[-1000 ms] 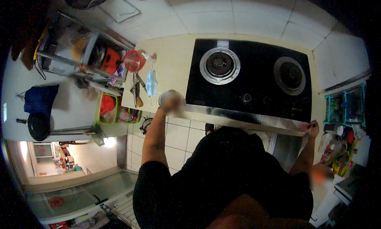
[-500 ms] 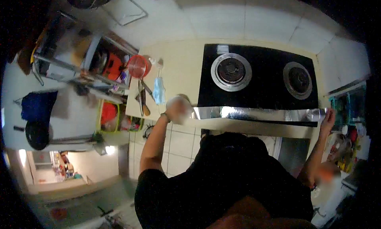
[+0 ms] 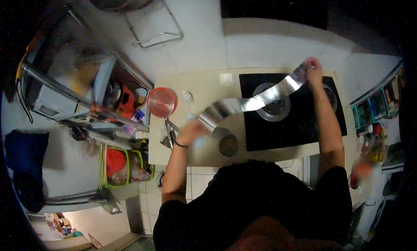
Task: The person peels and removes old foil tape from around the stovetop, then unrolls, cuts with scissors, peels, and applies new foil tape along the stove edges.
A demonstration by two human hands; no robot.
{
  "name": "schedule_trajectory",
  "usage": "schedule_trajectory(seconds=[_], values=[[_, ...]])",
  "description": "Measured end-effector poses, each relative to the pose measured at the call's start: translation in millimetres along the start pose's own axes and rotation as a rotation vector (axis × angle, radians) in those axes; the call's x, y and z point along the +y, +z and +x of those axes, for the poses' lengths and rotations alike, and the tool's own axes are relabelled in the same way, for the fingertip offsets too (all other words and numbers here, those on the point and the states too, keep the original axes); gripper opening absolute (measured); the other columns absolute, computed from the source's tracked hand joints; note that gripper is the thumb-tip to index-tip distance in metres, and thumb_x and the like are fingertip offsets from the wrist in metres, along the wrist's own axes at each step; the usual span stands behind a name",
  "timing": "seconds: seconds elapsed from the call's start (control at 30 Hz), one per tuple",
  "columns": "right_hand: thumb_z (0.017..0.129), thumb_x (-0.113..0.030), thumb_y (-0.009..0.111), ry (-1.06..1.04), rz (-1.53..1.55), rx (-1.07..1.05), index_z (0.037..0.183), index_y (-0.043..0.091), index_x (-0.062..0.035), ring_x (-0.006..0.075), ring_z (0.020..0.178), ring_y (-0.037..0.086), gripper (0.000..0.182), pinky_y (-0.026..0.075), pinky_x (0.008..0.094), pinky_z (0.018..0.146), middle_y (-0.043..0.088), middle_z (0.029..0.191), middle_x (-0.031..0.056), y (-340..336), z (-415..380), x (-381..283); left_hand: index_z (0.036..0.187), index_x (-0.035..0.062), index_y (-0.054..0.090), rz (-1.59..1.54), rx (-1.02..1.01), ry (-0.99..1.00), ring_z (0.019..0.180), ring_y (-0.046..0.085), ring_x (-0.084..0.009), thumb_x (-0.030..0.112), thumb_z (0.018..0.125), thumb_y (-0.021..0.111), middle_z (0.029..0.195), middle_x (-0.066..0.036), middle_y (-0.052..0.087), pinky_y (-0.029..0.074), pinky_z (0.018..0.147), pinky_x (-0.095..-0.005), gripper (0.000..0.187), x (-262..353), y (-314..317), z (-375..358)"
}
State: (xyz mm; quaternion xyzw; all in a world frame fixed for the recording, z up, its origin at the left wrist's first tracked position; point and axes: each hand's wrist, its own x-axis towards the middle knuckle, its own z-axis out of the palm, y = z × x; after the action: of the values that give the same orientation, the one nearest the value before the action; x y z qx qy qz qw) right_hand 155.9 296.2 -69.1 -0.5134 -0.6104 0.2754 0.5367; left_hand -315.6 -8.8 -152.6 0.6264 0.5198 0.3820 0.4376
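Note:
A long strip of silver foil [image 3: 253,104] stretches over the left burner of the black cooktop [image 3: 278,140]. Its left end is in my left hand [image 3: 193,131], which is blurred and closed over the counter. My right hand [image 3: 313,68] pinches the other end above the back of the cooktop. A dark round object [image 3: 228,145] lies on the counter to the right of my left hand. The blue mask [image 3: 200,142] shows only in part beside that hand.
A red strainer [image 3: 162,102] and a small white bottle [image 3: 187,97] are on the counter's left part. Utensils lie below the strainer. A shelf rack [image 3: 65,79] stands at the left, a green-framed basket [image 3: 127,164] below it. Teal baskets [image 3: 377,114] hang at the right.
My right hand has moved up and left from the front right corner to the back of the cooktop. The foil, earlier straight along the front edge, now slants and curves. The view has shifted too.

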Motion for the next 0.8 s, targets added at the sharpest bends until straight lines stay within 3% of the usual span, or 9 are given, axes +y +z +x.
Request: schedule_trajectory(seconds=[0.07, 0.13, 0.2, 0.23, 0.27, 0.43, 0.6, 0.67, 0.8], values=[[0.079, -0.01, 0.064, -0.102, -0.482, -0.157, 0.104, 0.055, -0.0037, 0.0282, 0.097, 0.057, 0.027, 0.045, 0.0361, 0.082, 0.058, 0.106, 0.0161, 49.8, -16.3, -2.3, 0.075, 0.0051, 0.062, 0.198, 0.123, -0.008, 0.072, 0.056, -0.0253, 0.018, 0.074, 0.062, 0.069, -0.01, 0.056, 0.047, 0.069, -0.0369, 0.013, -24.3, -12.6, -1.5], [0.08, -0.007, 0.061, -0.657, -0.829, -0.019, 0.108, 0.054, -0.006, 0.0307, 0.106, 0.053, 0.029, 0.043, 0.0398, 0.089, 0.054, 0.112, 0.0173, 96.9, -65.6, -87.1, 0.104, 0.002, 0.053, -0.176, 0.301, 0.139, 0.081, 0.059, -0.0186, 0.013, 0.079, 0.061, 0.093, -0.008, 0.059, 0.048, 0.07, -0.0305, 0.028, -28.1, -11.9, 8.3], [0.078, -0.004, 0.063, -0.628, -0.244, -0.34, 0.11, 0.054, -0.005, 0.0309, 0.11, 0.05, 0.033, 0.039, 0.0389, 0.094, 0.053, 0.115, 0.0156, 130.1, -111.9, -158.1, 0.122, 0.0006, 0.046, -0.312, 0.379, 0.203, 0.09, 0.06, -0.0162, 0.009, 0.082, 0.059, 0.109, -0.008, 0.059, 0.048, 0.073, -0.0288, 0.043, -13.7, -20.8, 17.3], [0.077, -0.001, 0.062, -0.198, -0.019, -0.603, 0.106, 0.056, -0.0035, 0.0289, 0.104, 0.054, 0.03, 0.043, 0.0366, 0.089, 0.057, 0.108, 0.0138, 139.8, -142.7, -192.2, 0.125, 0.0003, 0.043, -0.494, 0.413, 0.275, 0.097, 0.058, -0.0173, 0.008, 0.082, 0.058, 0.118, -0.009, 0.055, 0.047, 0.079, -0.031, 0.046, 27.2, -19.1, 20.6], [0.077, 0.0, 0.062, -0.451, -0.012, -0.643, 0.101, 0.057, -0.0022, 0.0264, 0.095, 0.058, 0.025, 0.046, 0.0334, 0.082, 0.059, 0.1, 0.0118, 154.6, -163.2, -198.4, 0.125, -0.0002, 0.044, -0.532, 0.449, 0.341, 0.102, 0.055, -0.0179, 0.007, 0.081, 0.057, 0.126, -0.009, 0.047, 0.046, 0.084, -0.0315, 0.046, 52.9, -19.4, 23.5], [0.074, 0.001, 0.066, -0.518, 0.147, -0.609, 0.092, 0.058, -0.0005, 0.0229, 0.081, 0.059, 0.02, 0.047, 0.0316, 0.074, 0.06, 0.092, 0.0119, 195.6, -204.0, -245.9, 0.11, -0.008, 0.056, -0.394, 0.598, 0.471, 0.125, 0.04, -0.0201, -0.001, 0.078, 0.052, 0.149, -0.01, 0.02, 0.037, 0.099, -0.0309, 0.032, 140.5, -28.5, 36.1], [0.073, 0.0, 0.067, -0.561, 0.184, -0.477, 0.085, 0.056, -0.0004, 0.0223, 0.084, 0.055, 0.017, 0.043, 0.0302, 0.074, 0.056, 0.091, 0.0111, 202.5, -185.5, -259.2, 0.086, -0.0022, 0.056, -0.54, 0.624, 0.585, 0.135, 0.026, -0.0308, -0.007, 0.073, 0.059, 0.141, -0.018, 0.034, 0.029, 0.105, -0.0367, 0.014, 163.8, -35.1, 53.0], [0.073, 0.0, 0.067, -0.615, 0.162, -0.394, 0.083, 0.055, -0.001, 0.0222, 0.088, 0.053, 0.015, 0.041, 0.0298, 0.076, 0.055, 0.093, 0.0109, 197.6, -180.6, -271.9, 0.081, 0.0011, 0.055, -0.339, 0.583, 0.803, 0.133, 0.028, -0.0347, -0.007, 0.073, 0.062, 0.129, -0.016, 0.048, 0.016, 0.109, -0.0461, 0.013, 164.4, -41.0, 62.0], [0.073, -0.001, 0.066, -0.559, 0.15, -0.298, 0.077, 0.056, -0.003, 0.025, 0.1, 0.047, 0.011, 0.036, 0.0323, 0.086, 0.049, 0.109, 0.012, 187.7, -178.0, -291.4, 0.075, 0.0028, 0.056, -0.148, 0.692, 0.837, 0.119, 0.047, -0.0336, -0.005, 0.072, 0.065, 0.103, -0.008, 0.059, 0.008, 0.109, -0.0514, 0.012, 183.3, -44.8, 71.0]])
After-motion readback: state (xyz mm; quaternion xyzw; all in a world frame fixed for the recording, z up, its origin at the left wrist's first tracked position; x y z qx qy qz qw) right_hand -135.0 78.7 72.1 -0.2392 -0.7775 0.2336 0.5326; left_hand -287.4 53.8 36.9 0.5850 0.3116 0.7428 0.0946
